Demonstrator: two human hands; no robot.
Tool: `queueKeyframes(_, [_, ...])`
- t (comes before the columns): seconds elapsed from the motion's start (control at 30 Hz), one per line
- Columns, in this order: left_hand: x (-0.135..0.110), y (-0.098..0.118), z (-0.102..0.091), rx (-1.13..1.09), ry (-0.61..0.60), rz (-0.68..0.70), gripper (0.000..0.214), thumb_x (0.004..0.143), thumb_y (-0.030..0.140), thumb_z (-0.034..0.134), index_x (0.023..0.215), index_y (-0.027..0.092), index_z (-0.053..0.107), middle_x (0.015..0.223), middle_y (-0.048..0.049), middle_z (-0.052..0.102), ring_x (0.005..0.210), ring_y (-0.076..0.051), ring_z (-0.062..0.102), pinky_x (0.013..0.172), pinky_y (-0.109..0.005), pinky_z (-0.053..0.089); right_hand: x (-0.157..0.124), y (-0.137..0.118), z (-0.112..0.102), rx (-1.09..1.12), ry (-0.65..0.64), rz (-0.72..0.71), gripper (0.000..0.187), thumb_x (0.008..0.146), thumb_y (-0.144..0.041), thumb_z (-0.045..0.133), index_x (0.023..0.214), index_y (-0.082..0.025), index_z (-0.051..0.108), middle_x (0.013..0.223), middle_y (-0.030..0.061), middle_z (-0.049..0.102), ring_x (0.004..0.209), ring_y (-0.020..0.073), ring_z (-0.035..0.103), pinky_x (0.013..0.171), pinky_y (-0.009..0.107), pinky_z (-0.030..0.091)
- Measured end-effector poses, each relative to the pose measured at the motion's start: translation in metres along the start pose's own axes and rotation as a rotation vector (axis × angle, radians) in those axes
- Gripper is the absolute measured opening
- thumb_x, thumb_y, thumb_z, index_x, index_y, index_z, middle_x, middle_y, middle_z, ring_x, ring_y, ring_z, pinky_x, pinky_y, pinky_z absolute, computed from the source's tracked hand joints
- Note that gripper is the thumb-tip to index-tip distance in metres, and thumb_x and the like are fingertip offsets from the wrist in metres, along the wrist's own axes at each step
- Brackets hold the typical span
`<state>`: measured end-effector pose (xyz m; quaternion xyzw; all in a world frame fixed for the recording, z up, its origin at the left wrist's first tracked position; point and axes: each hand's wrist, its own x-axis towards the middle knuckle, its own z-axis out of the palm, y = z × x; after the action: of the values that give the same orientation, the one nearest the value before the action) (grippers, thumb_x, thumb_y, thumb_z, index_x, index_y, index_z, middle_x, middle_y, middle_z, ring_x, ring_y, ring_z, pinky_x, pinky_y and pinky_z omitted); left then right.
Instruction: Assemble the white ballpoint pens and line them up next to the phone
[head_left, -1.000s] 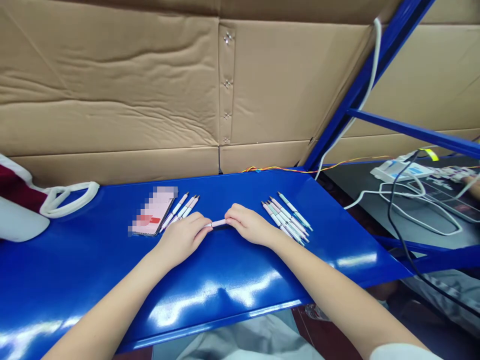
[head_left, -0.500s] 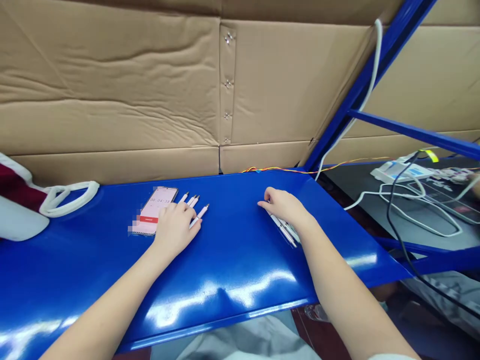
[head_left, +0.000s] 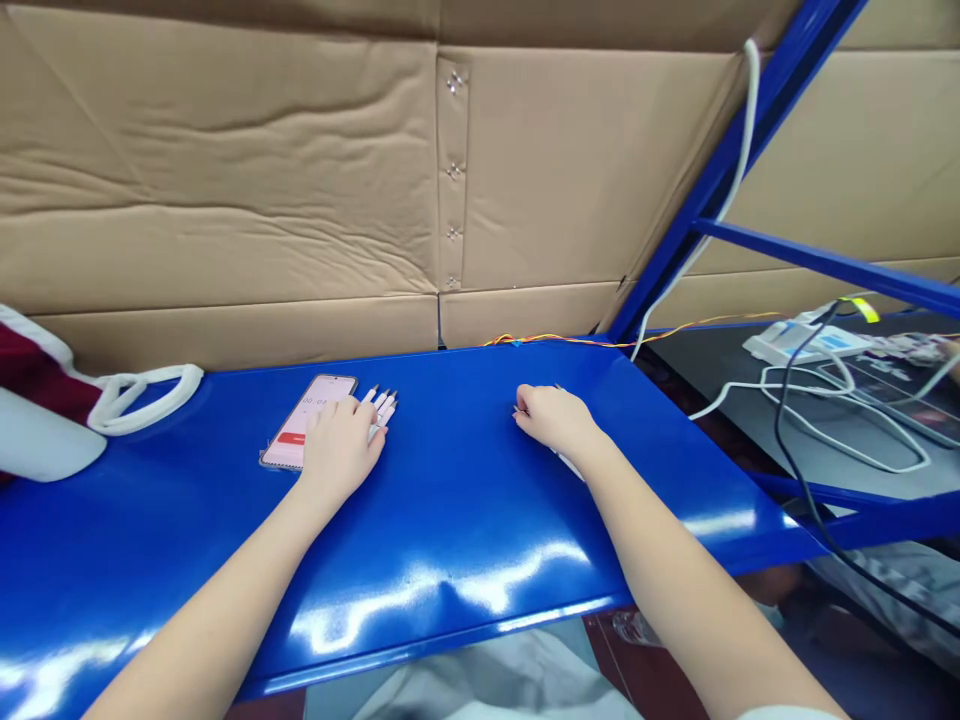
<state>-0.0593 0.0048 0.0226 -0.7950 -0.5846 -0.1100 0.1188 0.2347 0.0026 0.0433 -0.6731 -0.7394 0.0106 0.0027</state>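
My left hand (head_left: 339,446) lies palm down on a small row of white and pink pens (head_left: 383,404), whose tips stick out past my fingers, right beside a phone (head_left: 304,434) with a pink screen. My right hand (head_left: 555,417) rests over a second group of pens (head_left: 568,462) on the right. That group is almost wholly hidden under my hand and wrist. The fingers of my right hand curl down at the far end of those pens. Whether they grip one I cannot make out. Everything lies on a blue metal shelf (head_left: 465,520).
Cardboard sheets (head_left: 225,180) line the wall behind the shelf. A white bag with a looped handle (head_left: 135,390) sits at the far left. To the right, beyond the blue frame post (head_left: 720,170), white and black cables (head_left: 810,410) and a power strip (head_left: 795,342) lie on a grey surface.
Both hands held one pen between them at the shelf's middle. They parted: my left hand carried it to the left row by the phone, my right hand went to the right group.
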Motion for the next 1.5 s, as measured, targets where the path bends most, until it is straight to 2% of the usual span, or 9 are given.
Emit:
queueKeyframes(0.27, [0.001,-0.006,0.006,-0.036,-0.014,0.002,0.025,0.084,0.038,0.044,0.085,0.018,0.058,0.087,-0.0116,0.06,0.083,-0.029,0.055,0.069,-0.038,0.041,-0.002,-0.006,-0.002,0.144,0.065,0.062,0.013,0.076,-0.027,0.052,0.077,-0.018,0.061,0.08,0.0086,0.066,0.074,0.0209,0.062,0.068,0.029,0.043])
queueKeyframes(0.43, [0.001,-0.001,0.002,-0.084,0.013,-0.008,0.034,0.083,0.05,0.048,0.086,0.018,0.059,0.087,-0.0113,0.061,0.084,-0.03,0.056,0.069,-0.039,0.041,-0.001,-0.004,-0.006,0.728,0.148,0.076,0.016,0.07,-0.02,0.052,0.082,-0.018,0.062,0.068,0.0018,0.063,0.061,0.0145,0.058,0.056,0.024,0.044])
queueKeyframes(0.6, [-0.008,0.018,-0.014,-0.358,0.084,0.138,0.032,0.089,0.045,0.042,0.081,0.019,0.059,0.088,-0.0067,0.064,0.088,-0.024,0.057,0.079,-0.038,0.042,-0.007,-0.025,-0.008,1.527,-0.009,0.086,0.005,0.07,-0.017,0.056,0.075,-0.017,0.054,0.065,0.0004,0.063,0.057,0.0113,0.062,0.052,0.021,0.049])
queueKeyframes(0.77, [-0.017,0.031,-0.016,-0.452,0.045,0.269,0.03,0.088,0.043,0.047,0.102,0.02,0.059,0.095,-0.0052,0.067,0.087,-0.022,0.061,0.08,-0.036,0.044,-0.013,-0.051,0.004,1.757,-0.296,0.069,0.01,0.075,-0.016,0.06,0.073,-0.017,0.05,0.073,0.0036,0.069,0.072,0.0135,0.069,0.063,0.022,0.055])
queueKeyframes(0.9, [-0.016,0.027,-0.012,-0.39,0.041,0.391,0.025,0.092,0.033,0.041,0.099,0.02,0.061,0.091,-0.0047,0.067,0.082,-0.019,0.062,0.074,-0.033,0.046,-0.014,-0.055,0.011,1.455,-0.313,-0.077,0.003,0.082,-0.018,0.055,0.08,-0.016,0.053,0.075,0.0037,0.068,0.072,0.0139,0.067,0.065,0.026,0.055])
queueKeyframes(1.03, [-0.014,0.021,-0.009,-0.325,0.093,0.458,0.025,0.093,0.031,0.041,0.097,0.019,0.062,0.089,-0.0055,0.066,0.082,-0.019,0.062,0.074,-0.032,0.047,-0.016,-0.05,0.009,0.79,-0.086,-0.44,0.016,0.089,-0.021,0.047,0.089,-0.015,0.062,0.087,0.0063,0.067,0.081,0.0164,0.061,0.077,0.031,0.048])
queueKeyframes(1.13, [-0.015,0.019,-0.006,-0.306,0.08,0.492,0.025,0.093,0.032,0.041,0.096,0.02,0.063,0.087,-0.0052,0.065,0.081,-0.018,0.061,0.073,-0.031,0.047,-0.018,-0.05,0.008,0.451,0.001,-0.573,0.022,0.092,-0.021,0.043,0.09,-0.014,0.064,0.087,0.0082,0.064,0.083,0.0177,0.059,0.078,0.03,0.044])
queueKeyframes(1.27, [-0.016,0.019,-0.005,-0.337,0.03,0.491,0.028,0.094,0.033,0.04,0.097,0.02,0.064,0.085,-0.0047,0.065,0.078,-0.016,0.06,0.069,-0.028,0.046,-0.019,-0.051,0.011,0.272,0.016,-0.569,0.022,0.092,-0.02,0.043,0.085,-0.013,0.063,0.084,0.0076,0.063,0.077,0.0167,0.058,0.071,0.027,0.041])
queueKeyframes(1.5, [-0.016,0.017,-0.011,-0.394,-0.107,0.428,0.033,0.095,0.035,0.036,0.096,0.021,0.066,0.083,-0.0028,0.066,0.076,-0.015,0.061,0.068,-0.026,0.045,-0.02,-0.057,0.014,0.192,0.046,-0.579,0.021,0.092,-0.02,0.044,0.083,-0.013,0.061,0.081,0.0075,0.061,0.076,0.0166,0.057,0.072,0.027,0.04])
